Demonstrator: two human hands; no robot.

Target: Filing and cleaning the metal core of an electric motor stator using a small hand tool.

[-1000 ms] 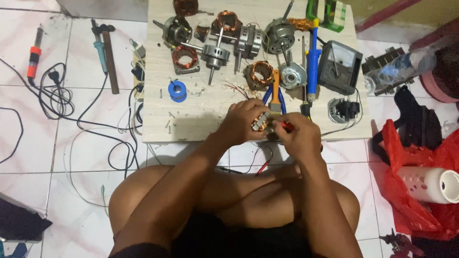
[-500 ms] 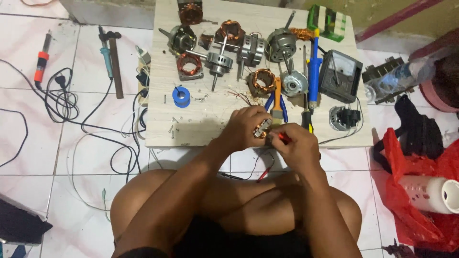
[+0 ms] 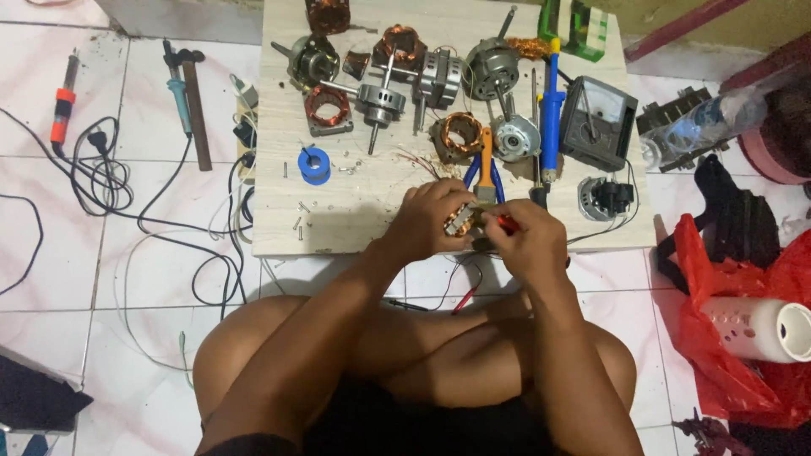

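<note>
Both hands [image 3: 481, 224] (two) still grip one stator [image 3: 460, 221].

Analog meter dial [image 3: 601, 123], far-right board edge; red plastic bag [image 3: 726, 371], right floor.

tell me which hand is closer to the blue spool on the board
Left. The left hand is right of the blue spool and a little nearer the person; the right hand lies farther right, beyond the left.

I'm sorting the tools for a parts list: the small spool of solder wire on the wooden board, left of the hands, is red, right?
Not quite. The spool on the wooden board, left of the left hand, is blue, not red, as the head view shows.
</note>
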